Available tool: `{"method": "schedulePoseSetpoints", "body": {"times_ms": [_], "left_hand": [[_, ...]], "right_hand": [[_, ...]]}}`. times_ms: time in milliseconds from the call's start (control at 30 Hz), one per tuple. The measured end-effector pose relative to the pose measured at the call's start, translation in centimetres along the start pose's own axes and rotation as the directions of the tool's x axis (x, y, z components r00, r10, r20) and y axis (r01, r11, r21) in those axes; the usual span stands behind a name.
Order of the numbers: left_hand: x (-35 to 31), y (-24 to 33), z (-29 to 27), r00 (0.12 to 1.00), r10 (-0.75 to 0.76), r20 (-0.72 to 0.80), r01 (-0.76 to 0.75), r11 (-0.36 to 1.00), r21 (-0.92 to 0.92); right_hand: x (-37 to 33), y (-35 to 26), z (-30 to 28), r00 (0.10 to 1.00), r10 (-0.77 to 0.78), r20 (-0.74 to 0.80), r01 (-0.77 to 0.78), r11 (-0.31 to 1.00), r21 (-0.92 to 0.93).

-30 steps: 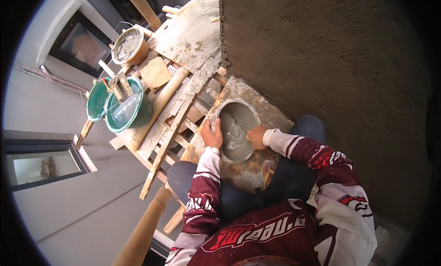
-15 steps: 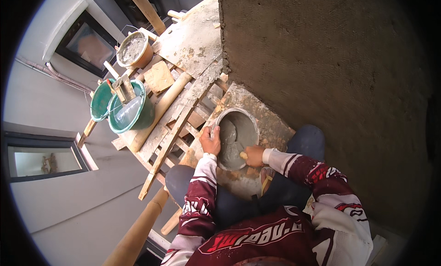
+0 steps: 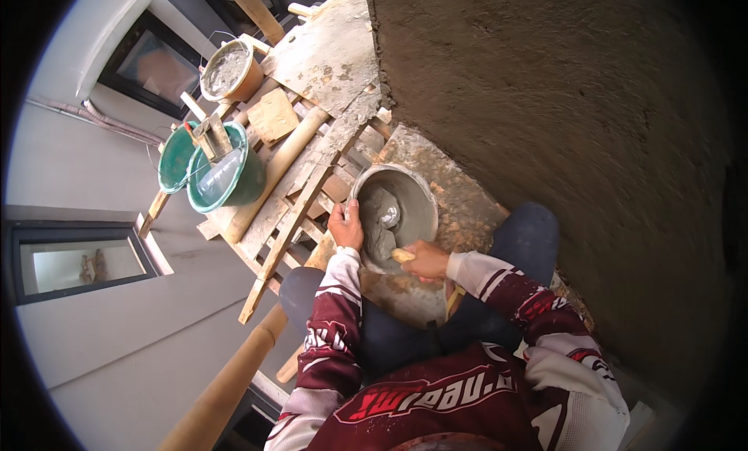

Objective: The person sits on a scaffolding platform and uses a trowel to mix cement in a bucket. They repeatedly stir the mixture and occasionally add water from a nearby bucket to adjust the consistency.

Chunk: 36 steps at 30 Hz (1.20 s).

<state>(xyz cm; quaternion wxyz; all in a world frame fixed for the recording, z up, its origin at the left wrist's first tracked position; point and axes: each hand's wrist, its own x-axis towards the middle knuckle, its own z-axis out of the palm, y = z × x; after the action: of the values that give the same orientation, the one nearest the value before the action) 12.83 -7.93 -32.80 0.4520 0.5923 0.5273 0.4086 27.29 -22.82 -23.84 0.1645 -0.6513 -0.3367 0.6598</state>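
Note:
A round grey bucket (image 3: 419,195) stands tilted on the boards between my knees, with wet grey mortar (image 3: 377,214) gathered along its left and near side. My left hand (image 3: 346,226) clasps the bucket's left rim, thumb over the edge. In my right hand (image 3: 427,261) is a trowel, its pale wooden handle (image 3: 402,255) showing at the near rim. The trowel's blade reaches into the mortar and is mostly hidden by it.
A freshly rendered wall (image 3: 545,100) rises close on the right. To the left stand green buckets (image 3: 251,182) of water with a tool across them, an orange bucket (image 3: 248,81) of mortar and a wooden block (image 3: 273,116). Gaps show between the scaffold planks (image 3: 292,229).
The bucket has tipped and shifted slightly up and left with my left hand on its rim. My right hand has drawn the trowel back to the near rim, and the mortar's surface has changed shape.

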Motion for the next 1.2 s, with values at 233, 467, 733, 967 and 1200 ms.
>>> {"method": "schedulePoseSetpoints", "body": {"times_ms": [233,467,733,967,1200], "left_hand": [[0.1,-0.7,-0.3,0.999,-0.027,-0.033,0.024,0.996,-0.09],[0.5,-0.9,-0.1,0.995,-0.087,-0.047,0.079,0.986,-0.145],[0.4,-1.6,-0.9,0.992,-0.093,-0.083,0.078,0.984,-0.161],[0.2,-1.6,-0.6,0.983,-0.126,-0.134,0.101,0.978,-0.183],[-0.4,1.2,0.3,0.99,-0.09,-0.108,0.08,0.993,-0.092]], "right_hand": [[3.2,0.2,1.0,0.994,0.058,0.097,-0.104,0.81,0.577],[4.0,2.4,1.3,0.987,-0.001,0.162,-0.14,0.502,0.854],[6.2,4.3,3.7,0.921,-0.285,0.266,-0.332,-0.218,0.918],[3.5,4.0,1.0,0.927,-0.286,0.244,-0.343,-0.375,0.861],[-1.9,1.6,-1.6,0.985,0.014,-0.174,-0.03,0.996,-0.089]]}}
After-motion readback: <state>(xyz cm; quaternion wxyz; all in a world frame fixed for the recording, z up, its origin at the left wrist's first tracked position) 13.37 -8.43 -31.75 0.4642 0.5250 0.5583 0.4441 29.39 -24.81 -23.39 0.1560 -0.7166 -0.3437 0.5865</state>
